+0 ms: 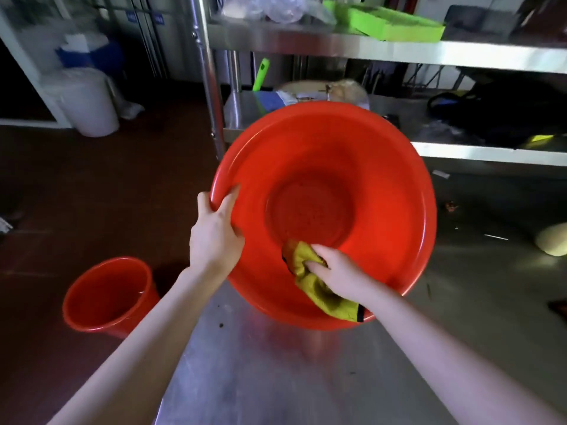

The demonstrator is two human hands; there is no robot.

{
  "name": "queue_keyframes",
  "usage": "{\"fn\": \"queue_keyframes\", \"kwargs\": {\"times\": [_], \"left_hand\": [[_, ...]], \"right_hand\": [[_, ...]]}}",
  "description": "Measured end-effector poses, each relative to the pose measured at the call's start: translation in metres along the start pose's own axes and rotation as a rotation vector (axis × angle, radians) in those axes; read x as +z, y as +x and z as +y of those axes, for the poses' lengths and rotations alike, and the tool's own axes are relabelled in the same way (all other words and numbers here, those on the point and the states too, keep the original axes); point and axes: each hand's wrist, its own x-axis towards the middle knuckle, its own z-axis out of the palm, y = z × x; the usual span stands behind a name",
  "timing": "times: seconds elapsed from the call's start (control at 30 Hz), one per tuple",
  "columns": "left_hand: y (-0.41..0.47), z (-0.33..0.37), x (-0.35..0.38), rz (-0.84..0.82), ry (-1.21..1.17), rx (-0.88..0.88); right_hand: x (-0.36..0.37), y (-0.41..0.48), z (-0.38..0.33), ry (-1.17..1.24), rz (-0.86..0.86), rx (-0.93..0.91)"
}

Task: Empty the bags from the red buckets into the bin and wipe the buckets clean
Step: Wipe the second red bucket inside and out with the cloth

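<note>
Over the left part of a steel table, a big red bucket, tipped so that its mouth faces the camera. Not clear whether its underside touches the tabletop. In front of the bucket, bare steel down to the bottom of the view, with a few dark crumbs just below the near rim. From beneath the bucket's left side, the table edge, slanting down and to the left, with dark floor beyond. To the right of the bucket, more open tabletop, dull and smeared, with small scraps on it.

Close behind the bucket, a steel rack, with its lower shelf edge just behind the far-right rim and its upright post just beyond the far-left rim. Above the bucket, on the rack's top shelf, a green tray. On the floor to the bucket's left and nearer the camera, a smaller red bucket, upright, mouth open, well apart from the big one. Further left and behind, a white bin by the wall.

At the big bucket's left rim, the left hand, clamped on the edge with fingers curled round it. Inside the bucket on the near wall, just below the round bottom, the right hand, fingers bunched into a yellow cloth and pressing it to the plastic. Over the near rim, one end of the cloth with a dark trim.
</note>
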Motion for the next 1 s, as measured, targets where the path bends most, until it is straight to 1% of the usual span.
{"fn": "queue_keyframes", "kwargs": {"times": [0.13, 0.2, 0.23, 0.3, 0.37, 0.4, 0.43, 0.47, 0.53, 0.57, 0.6, 0.63, 0.67, 0.7, 0.83, 0.87, 1.0], "left_hand": [[0.025, 0.012, 0.001, 0.005, 0.020, 0.087], [0.036, 0.015, 0.001, 0.009, 0.042, 0.113], [0.042, 0.016, 0.000, 0.006, 0.053, 0.119], [0.054, 0.016, -0.003, -0.004, 0.073, 0.132], [0.068, 0.016, -0.008, 0.002, 0.103, 0.145], [0.076, 0.017, -0.010, 0.013, 0.123, 0.146], [0.083, 0.018, -0.012, 0.027, 0.146, 0.144], [0.090, 0.019, -0.012, 0.039, 0.173, 0.143], [0.102, 0.022, -0.011, 0.064, 0.237, 0.147], [0.108, 0.023, -0.010, 0.078, 0.270, 0.149], [0.114, 0.023, -0.008, 0.091, 0.299, 0.149], [0.119, 0.023, -0.007, 0.101, 0.323, 0.144], [0.123, 0.023, -0.007, 0.107, 0.343, 0.138], [0.126, 0.022, -0.006, 0.109, 0.362, 0.132], [0.128, 0.020, -0.005, 0.115, 0.410, 0.116], [0.128, 0.021, -0.004, 0.118, 0.415, 0.112], [0.127, 0.025, -0.003, 0.124, 0.368, 0.096]], "right_hand": [[-0.023, 0.012, 0.002, 0.188, 0.215, 0.108], [-0.039, 0.030, 0.001, 0.196, 0.340, 0.133], [-0.047, 0.042, 0.000, 0.154, 0.401, 0.126], [-0.060, 0.064, -0.004, 0.058, 0.522, 0.070], [-0.068, 0.089, -0.012, -0.001, 0.618, -0.074], [-0.069, 0.105, -0.013, -0.039, 0.618, -0.147], [-0.067, 0.121, -0.014, -0.112, 0.550, -0.183], [-0.062, 0.138, -0.013, -0.227, 0.403, -0.155], [-0.049, 0.171, -0.005, -0.521, -0.032, 0.033], [-0.040, 0.184, 0.000, -0.617, -0.214, 0.092], [-0.031, 0.195, 0.006, -0.664, -0.329, 0.093], [-0.022, 0.204, 0.011, -0.682, -0.379, 0.045], [-0.014, 0.211, 0.015, -0.695, -0.385, -0.030], [-0.007, 0.217, 0.019, -0.728, -0.369, -0.109], [0.018, 0.234, 0.036, -0.990, -0.319, -0.385], [0.025, 0.237, 0.042, -1.007, -0.328, -0.423], [0.056, 0.238, 0.071, -0.975, -0.367, -0.445]]}}
